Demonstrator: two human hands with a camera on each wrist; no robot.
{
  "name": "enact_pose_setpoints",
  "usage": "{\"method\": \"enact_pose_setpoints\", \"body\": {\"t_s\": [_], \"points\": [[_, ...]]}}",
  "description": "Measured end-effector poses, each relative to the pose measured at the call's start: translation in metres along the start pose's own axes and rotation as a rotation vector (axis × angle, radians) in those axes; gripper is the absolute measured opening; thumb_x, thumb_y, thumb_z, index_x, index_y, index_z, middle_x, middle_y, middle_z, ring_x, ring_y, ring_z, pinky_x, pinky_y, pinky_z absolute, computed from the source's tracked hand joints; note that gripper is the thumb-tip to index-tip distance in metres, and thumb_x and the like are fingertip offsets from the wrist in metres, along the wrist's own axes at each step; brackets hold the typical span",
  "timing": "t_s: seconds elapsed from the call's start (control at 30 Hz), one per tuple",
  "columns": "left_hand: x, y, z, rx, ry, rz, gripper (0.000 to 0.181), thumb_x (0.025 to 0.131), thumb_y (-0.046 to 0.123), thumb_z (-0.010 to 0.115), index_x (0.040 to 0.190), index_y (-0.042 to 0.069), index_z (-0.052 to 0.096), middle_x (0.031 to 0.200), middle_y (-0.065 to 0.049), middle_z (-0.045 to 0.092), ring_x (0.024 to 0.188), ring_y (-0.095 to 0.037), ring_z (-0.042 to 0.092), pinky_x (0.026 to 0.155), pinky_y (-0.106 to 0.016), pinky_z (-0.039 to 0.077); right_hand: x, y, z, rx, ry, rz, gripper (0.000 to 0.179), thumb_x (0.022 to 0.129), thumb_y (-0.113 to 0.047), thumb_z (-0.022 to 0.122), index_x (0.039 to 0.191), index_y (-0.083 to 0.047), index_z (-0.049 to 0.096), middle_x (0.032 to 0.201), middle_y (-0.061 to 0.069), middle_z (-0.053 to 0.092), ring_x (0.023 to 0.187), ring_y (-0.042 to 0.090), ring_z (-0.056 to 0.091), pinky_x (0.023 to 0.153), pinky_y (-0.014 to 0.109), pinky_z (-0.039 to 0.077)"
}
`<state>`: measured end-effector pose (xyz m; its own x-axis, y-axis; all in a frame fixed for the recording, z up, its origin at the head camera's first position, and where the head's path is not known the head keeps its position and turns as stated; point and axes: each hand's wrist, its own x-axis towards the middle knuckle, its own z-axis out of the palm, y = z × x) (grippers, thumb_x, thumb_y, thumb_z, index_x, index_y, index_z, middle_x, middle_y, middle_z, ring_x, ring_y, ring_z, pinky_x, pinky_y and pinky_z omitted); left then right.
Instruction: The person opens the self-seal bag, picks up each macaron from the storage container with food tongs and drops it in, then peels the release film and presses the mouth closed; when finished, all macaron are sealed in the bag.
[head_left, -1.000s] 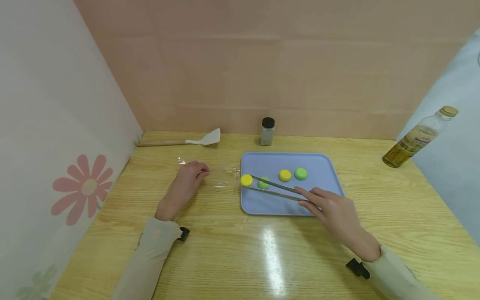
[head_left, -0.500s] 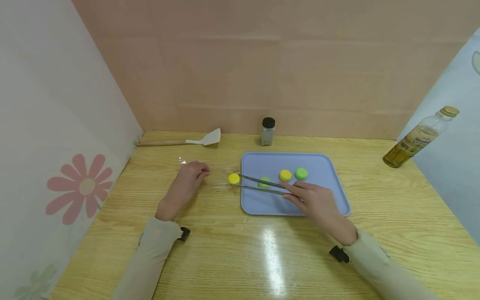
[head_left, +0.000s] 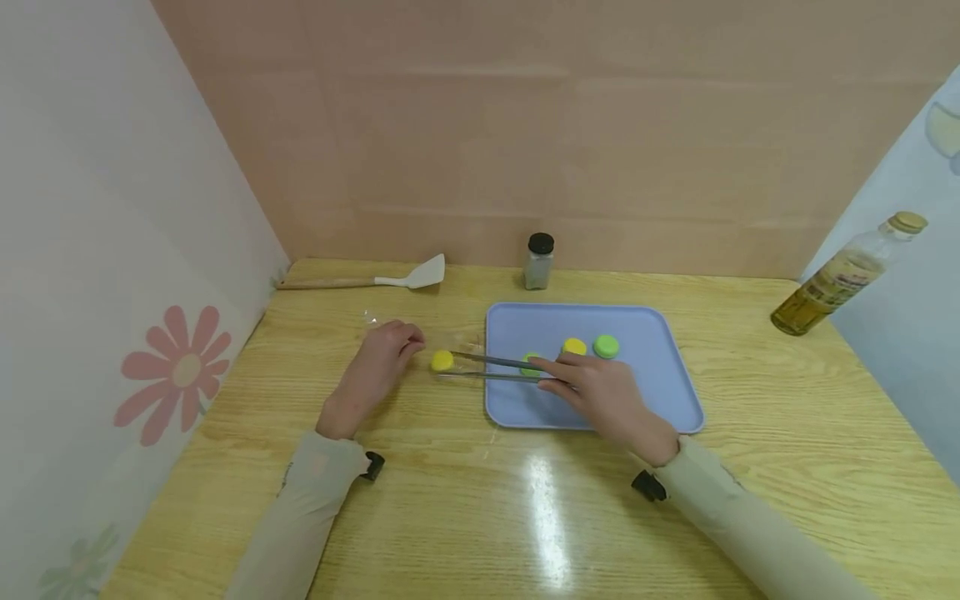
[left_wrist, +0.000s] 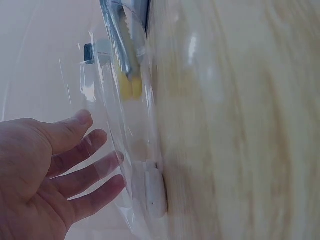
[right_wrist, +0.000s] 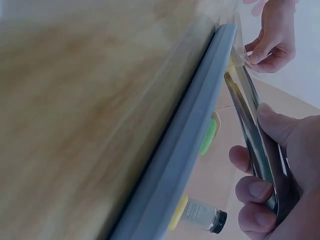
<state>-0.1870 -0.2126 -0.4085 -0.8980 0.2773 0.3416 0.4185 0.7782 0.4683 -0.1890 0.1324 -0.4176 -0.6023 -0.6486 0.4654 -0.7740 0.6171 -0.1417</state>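
My left hand [head_left: 382, 358] pinches a clear plastic bag [left_wrist: 135, 145] close over the table, its thumb and fingers at the film in the left wrist view. Metal tongs [head_left: 495, 361] are gripped in my right hand [head_left: 600, 392], reaching leftward across the tray's left rim. Between their tips sits a yellow macaron [head_left: 442, 361], which shows behind the bag's film in the left wrist view. On the blue tray [head_left: 645, 400] lie another yellow macaron [head_left: 574, 345] and a green macaron [head_left: 606, 347]. A second green macaron [head_left: 532, 358] is partly covered by the tongs.
Behind the tray stands a small jar [head_left: 538, 265] with a black lid. A spatula [head_left: 426, 273] with a wooden handle lies along the back left. At the far right is a bottle [head_left: 832, 283] of amber liquid, beside the wall.
My right hand has moved left with the tongs, carrying the yellow macaron from the tray's left edge to beside my left hand. The left hand has hardly moved.
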Motion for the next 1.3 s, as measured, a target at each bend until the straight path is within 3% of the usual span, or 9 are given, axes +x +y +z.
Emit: {"method": "enact_pose_setpoints", "body": {"t_s": [0.33, 0.87, 1.3], "points": [[0.001, 0.002, 0.001, -0.012, -0.010, -0.025, 0.008, 0.099, 0.002, 0.065, 0.100, -0.001, 0.072, 0.096, -0.012, 0.069, 0.085, -0.023, 0.062, 0.075, -0.037, 0.055, 0.022, -0.003, 0.011, 0.087, -0.089, 0.010, 0.035, 0.096, -0.031, 0.070, 0.130, -0.022, 0.072, 0.079, -0.012, 0.056, 0.053, 0.000, 0.031, 0.046, 0.022, 0.028], [0.000, 0.000, 0.001, -0.020, -0.003, -0.004, 0.010, 0.100, 0.003, 0.063, 0.100, -0.001, 0.072, 0.095, -0.011, 0.068, 0.081, -0.021, 0.062, 0.072, -0.035, 0.054, 0.039, -0.015, 0.020, 0.035, -0.072, -0.033, 0.037, 0.091, -0.032, 0.076, 0.127, -0.024, 0.073, 0.082, -0.010, 0.062, 0.054, 0.000, 0.040, 0.047, 0.020, 0.032], [-0.001, -0.001, 0.001, -0.022, 0.000, 0.007, 0.011, 0.100, 0.003, 0.063, 0.099, -0.002, 0.072, 0.093, -0.011, 0.068, 0.079, -0.021, 0.062, 0.070, -0.034, 0.054, 0.040, -0.018, 0.021, 0.015, -0.072, -0.023, 0.037, 0.091, -0.033, 0.076, 0.128, -0.025, 0.073, 0.079, -0.009, 0.060, 0.050, 0.001, 0.037, 0.044, 0.021, 0.029]]}}
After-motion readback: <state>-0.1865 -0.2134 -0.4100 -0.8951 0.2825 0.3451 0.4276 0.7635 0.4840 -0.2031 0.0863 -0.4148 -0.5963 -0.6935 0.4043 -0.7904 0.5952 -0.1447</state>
